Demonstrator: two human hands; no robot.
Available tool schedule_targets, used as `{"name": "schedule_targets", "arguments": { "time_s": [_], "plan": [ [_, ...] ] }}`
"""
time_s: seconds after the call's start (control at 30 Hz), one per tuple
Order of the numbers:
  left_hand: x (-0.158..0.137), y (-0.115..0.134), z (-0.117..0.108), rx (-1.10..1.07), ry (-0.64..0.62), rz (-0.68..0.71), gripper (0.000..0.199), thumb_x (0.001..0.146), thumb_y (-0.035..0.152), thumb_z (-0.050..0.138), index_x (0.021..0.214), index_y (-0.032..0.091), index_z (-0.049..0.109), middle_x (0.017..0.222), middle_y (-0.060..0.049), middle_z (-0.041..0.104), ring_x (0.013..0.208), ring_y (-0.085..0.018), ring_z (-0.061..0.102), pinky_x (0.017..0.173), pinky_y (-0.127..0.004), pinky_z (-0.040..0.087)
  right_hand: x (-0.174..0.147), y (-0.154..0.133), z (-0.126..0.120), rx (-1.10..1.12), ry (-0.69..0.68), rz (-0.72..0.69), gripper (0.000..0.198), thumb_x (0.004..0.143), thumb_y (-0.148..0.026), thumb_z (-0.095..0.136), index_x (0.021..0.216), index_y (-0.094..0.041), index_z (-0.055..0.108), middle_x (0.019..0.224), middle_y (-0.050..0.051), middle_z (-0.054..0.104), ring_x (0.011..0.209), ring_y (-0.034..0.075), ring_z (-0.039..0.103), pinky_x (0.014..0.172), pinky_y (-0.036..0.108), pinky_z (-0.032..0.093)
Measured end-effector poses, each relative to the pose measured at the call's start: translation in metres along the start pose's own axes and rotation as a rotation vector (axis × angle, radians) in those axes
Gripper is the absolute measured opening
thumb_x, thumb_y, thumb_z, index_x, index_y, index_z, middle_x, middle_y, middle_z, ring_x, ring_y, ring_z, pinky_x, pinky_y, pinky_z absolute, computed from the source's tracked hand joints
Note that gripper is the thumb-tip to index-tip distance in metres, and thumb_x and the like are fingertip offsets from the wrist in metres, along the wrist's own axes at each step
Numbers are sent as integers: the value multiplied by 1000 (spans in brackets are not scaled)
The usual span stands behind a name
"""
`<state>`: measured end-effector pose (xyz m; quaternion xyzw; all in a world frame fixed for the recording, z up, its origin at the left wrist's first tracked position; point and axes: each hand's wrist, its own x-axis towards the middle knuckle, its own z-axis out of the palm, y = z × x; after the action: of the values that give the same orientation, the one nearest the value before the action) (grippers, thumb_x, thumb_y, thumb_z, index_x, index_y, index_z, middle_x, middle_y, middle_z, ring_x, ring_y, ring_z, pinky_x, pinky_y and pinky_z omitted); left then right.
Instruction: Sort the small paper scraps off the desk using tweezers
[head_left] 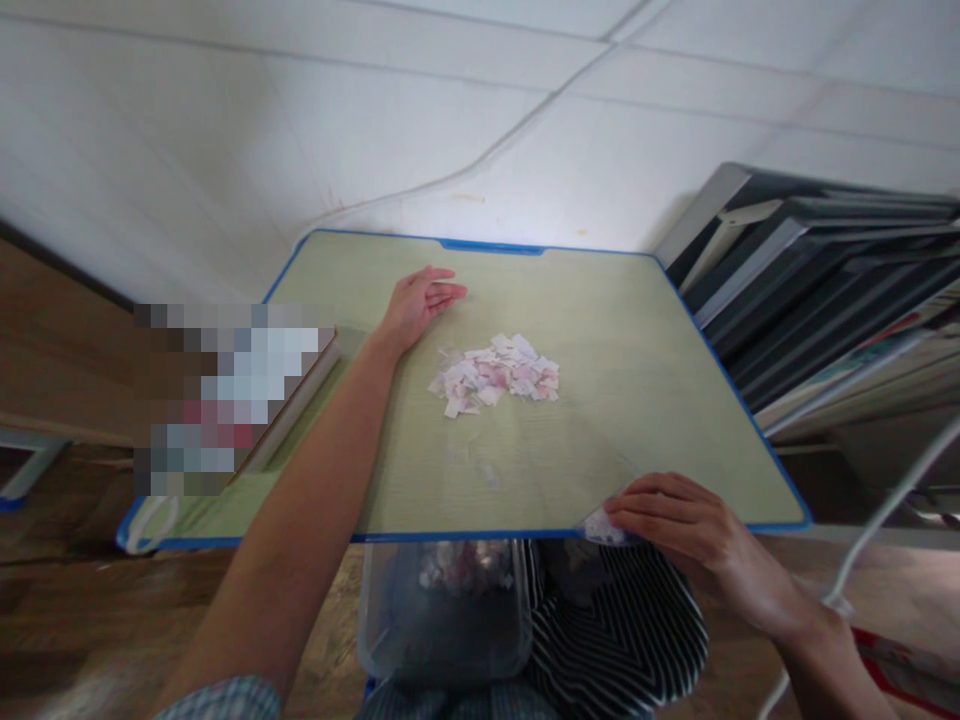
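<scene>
A loose heap of torn paper scraps (499, 372), white with pink patches, lies in the middle of the pale green table (637, 340). My left hand (424, 305) rests on the table behind and left of the heap, fingers stretched out, holding nothing and apart from the scraps. At the front edge, right of the middle, my right hand (686, 525) is closed on what looks like a small plastic bag (607, 526) with whitish bits showing in it. My fingers hide part of it.
Below the front edge stands a clear plastic bin (446, 640) with more scraps inside. A book-like block (292, 400), partly blurred out, sits at the table's left. Dark flat panels (817, 270) lean at the right. A white cable (892, 510) hangs in front of them.
</scene>
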<state>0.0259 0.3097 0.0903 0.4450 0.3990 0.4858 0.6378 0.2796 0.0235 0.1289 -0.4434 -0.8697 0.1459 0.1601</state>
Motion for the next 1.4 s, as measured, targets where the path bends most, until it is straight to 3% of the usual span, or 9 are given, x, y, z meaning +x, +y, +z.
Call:
{"name": "schedule_targets", "arguments": {
  "time_s": [0.2, 0.43, 0.6, 1.0, 1.23, 1.4],
  "plan": [
    [-1, 1, 0, 18, 5, -1, 31, 89, 38, 40, 86, 14, 60, 74, -7, 68, 86, -15, 66, 87, -28, 45, -12, -6, -11, 0, 9, 61, 22, 91, -22, 47, 97, -21, 68, 89, 6, 72, 84, 19, 64, 70, 32, 53],
    [-2, 1, 2, 10, 11, 14, 31, 90, 33, 36, 85, 13, 60, 74, -7, 67, 85, -15, 66, 90, -30, 45, -18, 20, -9, -113, 231, 200, 18, 87, -18, 54, 101, -19, 65, 81, 6, 70, 73, 18, 65, 66, 32, 54],
    [-3, 3, 3, 10, 26, -6, 30, 91, 31, 36, 84, 14, 59, 70, -5, 67, 80, -13, 66, 88, -28, 46, -20, 19, -8, -35, 107, 177, 22, 90, -16, 48, 105, -20, 64, 84, 6, 69, 75, 17, 64, 63, 29, 52],
    [-2, 1, 2, 7, 27, -3, 33, 87, 42, 43, 85, 14, 60, 75, -8, 67, 90, -17, 65, 90, -30, 45, -31, 4, -15, 12, 18, 154, 23, 91, -23, 49, 107, -21, 65, 78, 5, 70, 73, 16, 65, 64, 30, 53],
    [-1, 0, 0, -2, 1, 4, 31, 89, 37, 40, 86, 13, 59, 71, -6, 68, 80, -14, 66, 86, -27, 45, 14, 6, -8, 55, 235, 325, 21, 85, -22, 55, 104, -17, 64, 76, 3, 72, 65, 14, 67, 62, 24, 55],
    [1, -3, -2, -34, -28, 8, 28, 90, 33, 39, 86, 14, 59, 70, -5, 69, 75, -12, 65, 80, -24, 45, 72, 12, 21, 72, 157, 350, 26, 83, -17, 51, 104, -15, 66, 79, 5, 72, 64, 15, 66, 62, 27, 55]
  ]
}}
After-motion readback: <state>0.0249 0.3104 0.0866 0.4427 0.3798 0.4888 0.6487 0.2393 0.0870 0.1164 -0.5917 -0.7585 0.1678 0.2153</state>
